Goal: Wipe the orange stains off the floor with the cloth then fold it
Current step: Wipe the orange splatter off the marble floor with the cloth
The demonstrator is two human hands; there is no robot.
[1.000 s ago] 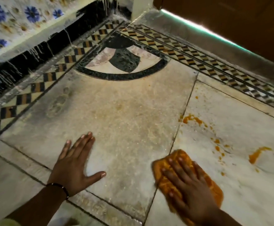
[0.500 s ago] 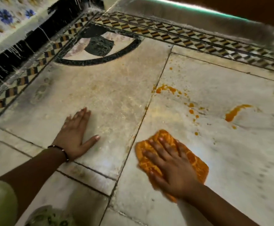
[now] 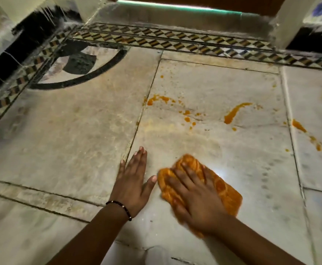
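Two hands are down on the floor, and only one of them has work under it. My right hand lies spread on the cloth, low and right of centre in the frame, fingers straight and pressing it flat to the marble; that grip is not clenched round anything, it just bears down. My left hand rests flat beside it, thumb tip just short of the cloth's left edge, released and holding nothing, a beaded bracelet at the wrist.

The cloth looks soft and thin, limp enough to bunch at its upper corner, and it is already orange across its surface, so I judge it damp and a little heavier than dry. Under a flat palm it should slide easily on polished stone. The risk is that it skids out or smears instead of lifting.

The stains sit above the cloth: a long streak right of centre, drips and a smear near the tile joint at centre, more spots on the slab at the right edge. None lies under my palm now.

For folding I would pinch two neighbouring corners, not the middle, since a limp wet cloth sags and sticks to itself.
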